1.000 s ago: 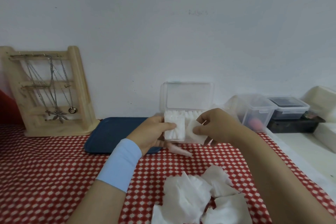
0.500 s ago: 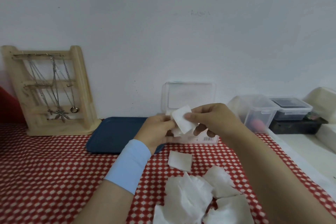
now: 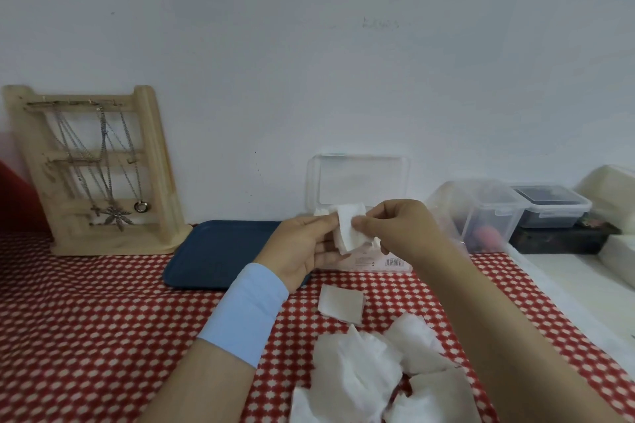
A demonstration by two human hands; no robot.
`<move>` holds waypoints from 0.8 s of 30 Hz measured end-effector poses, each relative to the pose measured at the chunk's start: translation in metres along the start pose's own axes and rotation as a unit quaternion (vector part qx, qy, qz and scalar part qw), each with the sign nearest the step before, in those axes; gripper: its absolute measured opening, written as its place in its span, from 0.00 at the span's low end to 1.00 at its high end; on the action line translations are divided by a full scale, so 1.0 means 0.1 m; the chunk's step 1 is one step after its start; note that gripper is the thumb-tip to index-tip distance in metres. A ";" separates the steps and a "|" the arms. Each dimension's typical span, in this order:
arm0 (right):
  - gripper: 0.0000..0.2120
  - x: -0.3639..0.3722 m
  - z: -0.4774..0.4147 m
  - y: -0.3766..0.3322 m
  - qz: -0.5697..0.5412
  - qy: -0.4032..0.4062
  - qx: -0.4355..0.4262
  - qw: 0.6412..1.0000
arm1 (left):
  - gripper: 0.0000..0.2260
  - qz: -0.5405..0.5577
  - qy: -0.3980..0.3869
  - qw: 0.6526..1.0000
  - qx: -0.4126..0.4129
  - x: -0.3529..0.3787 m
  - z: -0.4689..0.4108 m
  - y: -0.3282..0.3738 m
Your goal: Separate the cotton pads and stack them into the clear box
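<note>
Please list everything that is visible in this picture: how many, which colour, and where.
held cotton pad: one, white, between the left hand and the right hand
loose cotton pad: one, white, on the tablecloth below the hands
cotton pad pile: several, white, tablecloth at bottom edge
clear box: one, transparent, lid open, behind the hands
tray: one, dark blue, left of the clear box
jewellery stand: one, pale wood, far left, chains hanging
storage containers: two, clear, right of the clear box
tablecloth: one, red with white dots, covers the table
wristband: one, light blue, left wrist
left hand: one, pinches the held cotton pad
right hand: one, pinches the held cotton pad
</note>
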State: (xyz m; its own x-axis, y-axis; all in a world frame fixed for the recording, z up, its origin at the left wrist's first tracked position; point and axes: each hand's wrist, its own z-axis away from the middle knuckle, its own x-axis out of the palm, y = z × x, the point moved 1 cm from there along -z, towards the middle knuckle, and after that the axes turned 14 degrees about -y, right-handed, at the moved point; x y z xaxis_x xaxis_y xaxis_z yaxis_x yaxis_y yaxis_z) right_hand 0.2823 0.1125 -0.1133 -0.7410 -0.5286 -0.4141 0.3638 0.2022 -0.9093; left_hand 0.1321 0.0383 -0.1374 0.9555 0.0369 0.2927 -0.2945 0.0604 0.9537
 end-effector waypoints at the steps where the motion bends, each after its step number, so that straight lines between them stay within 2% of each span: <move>1: 0.10 0.01 0.00 0.01 0.008 0.003 0.000 1.000 | 0.10 0.001 -0.006 1.000 0.000 0.00 0.00 0.00; 5: 0.09 0.02 -0.03 0.02 0.039 0.014 0.003 0.999 | 0.22 -0.007 -0.044 0.999 -0.006 0.00 0.00 0.02; 8: 0.08 0.04 -0.04 0.01 0.001 -0.007 -0.002 1.000 | 0.18 -0.100 -0.033 0.994 -0.008 -0.06 -0.01 0.00; 11: 0.12 0.00 -0.01 0.01 -0.030 -0.048 0.004 0.998 | 0.17 -0.096 -0.039 0.994 -0.023 -0.15 -0.02 0.00; 14: 0.09 -0.05 -0.02 0.04 0.011 -0.058 0.007 0.998 | 0.16 -0.096 -0.037 0.994 -0.032 -0.23 -0.01 0.02; 16: 0.07 -0.05 -0.02 0.06 0.090 -0.078 0.010 0.993 | 0.15 -0.105 -0.007 0.994 -0.025 -0.29 -0.01 0.02; 18: 0.07 0.00 -0.02 0.11 0.197 -0.144 0.018 0.970 | 0.12 -0.087 0.021 0.996 -0.019 -0.34 -0.01 0.03; 21: 0.11 0.19 -0.02 0.19 0.355 -0.242 0.043 0.902 | 0.09 -0.036 0.045 0.998 -0.007 -0.39 -0.01 0.05; 24: 0.18 0.34 -0.05 0.24 0.426 -0.261 0.055 0.865 | 0.08 -0.024 0.059 0.998 0.004 -0.40 -0.02 0.05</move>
State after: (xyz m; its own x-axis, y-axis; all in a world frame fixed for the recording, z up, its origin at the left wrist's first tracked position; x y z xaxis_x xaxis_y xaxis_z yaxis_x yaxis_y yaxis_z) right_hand 0.2629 0.1032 -0.1492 0.1675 -0.5325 -0.8297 0.7253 0.6366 -0.2621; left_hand 0.0923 0.0387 -0.1445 0.9599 0.1509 0.2362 -0.2469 0.0570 0.9674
